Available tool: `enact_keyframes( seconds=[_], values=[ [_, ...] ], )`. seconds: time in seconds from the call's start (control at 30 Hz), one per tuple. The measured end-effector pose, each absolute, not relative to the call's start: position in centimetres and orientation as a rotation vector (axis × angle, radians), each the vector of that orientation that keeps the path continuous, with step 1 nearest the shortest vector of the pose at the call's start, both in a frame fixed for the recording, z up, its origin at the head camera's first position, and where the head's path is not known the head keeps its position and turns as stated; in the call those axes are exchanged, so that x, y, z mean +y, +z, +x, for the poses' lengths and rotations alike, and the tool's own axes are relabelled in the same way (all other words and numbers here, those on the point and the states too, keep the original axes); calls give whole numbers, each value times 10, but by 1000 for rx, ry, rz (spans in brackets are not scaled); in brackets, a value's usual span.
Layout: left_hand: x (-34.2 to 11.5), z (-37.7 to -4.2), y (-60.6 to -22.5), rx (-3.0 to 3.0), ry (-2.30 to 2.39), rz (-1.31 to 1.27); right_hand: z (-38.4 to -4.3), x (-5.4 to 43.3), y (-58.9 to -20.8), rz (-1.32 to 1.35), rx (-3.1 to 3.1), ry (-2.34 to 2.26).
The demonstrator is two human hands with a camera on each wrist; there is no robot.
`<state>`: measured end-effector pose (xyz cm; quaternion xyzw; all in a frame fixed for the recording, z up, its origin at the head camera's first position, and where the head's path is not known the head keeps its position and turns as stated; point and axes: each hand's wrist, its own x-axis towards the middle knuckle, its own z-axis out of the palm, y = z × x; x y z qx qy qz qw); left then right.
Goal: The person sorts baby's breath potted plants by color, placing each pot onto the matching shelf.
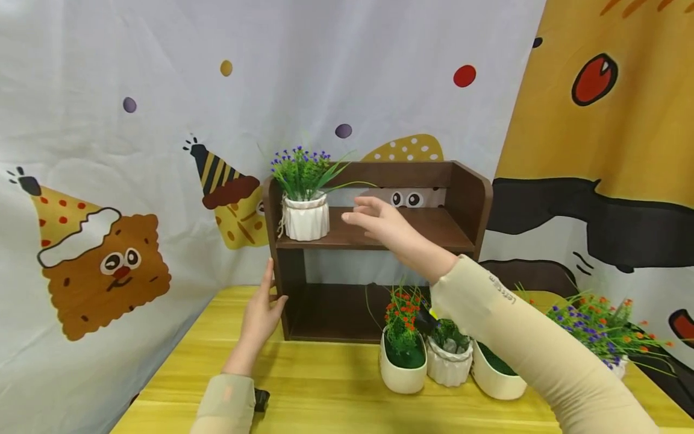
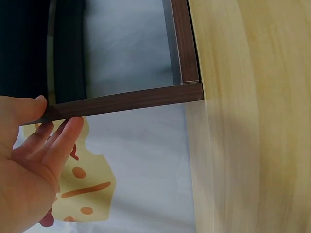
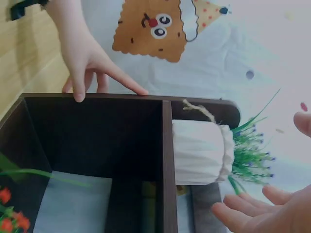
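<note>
My left hand [image 1: 259,316] holds the left side panel of a dark brown two-tier shelf [image 1: 379,243], thumb on the inner face and fingers outside, as the left wrist view shows of the panel edge [image 2: 131,100]. On the upper tier, at its left end, stands a white pleated pot [image 1: 306,218] with purple flowers [image 1: 300,166] and a twine tie. My right hand [image 1: 382,222] hovers before the upper tier, right of this pot, its fingers loosely extended and holding nothing. In the right wrist view, a gap separates its fingertips from the white pot [image 3: 200,151].
On the wooden table [image 1: 325,386], before the shelf's right half, stand an oval pot [image 1: 402,372] with red flowers, a round white pot [image 1: 450,364] and another oval pot [image 1: 497,380]. Purple and orange flowers [image 1: 591,328] stand farther right. A printed cloth [image 1: 347,72] hangs behind.
</note>
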<state>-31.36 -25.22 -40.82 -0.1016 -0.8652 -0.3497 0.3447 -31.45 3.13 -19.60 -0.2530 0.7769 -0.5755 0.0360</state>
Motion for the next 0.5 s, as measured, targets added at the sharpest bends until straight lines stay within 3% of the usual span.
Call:
enact_keyframes(
  seconds=[0.23, 0.5],
  values=[
    [-253, -315, -407, -2240, -885, -263, -284, 74, -207, -975, 2410, -1644],
    [-251, -313, -406, -2257, -914, -243, -254, 112, -231, -1003, 2429, -1591]
  ],
)
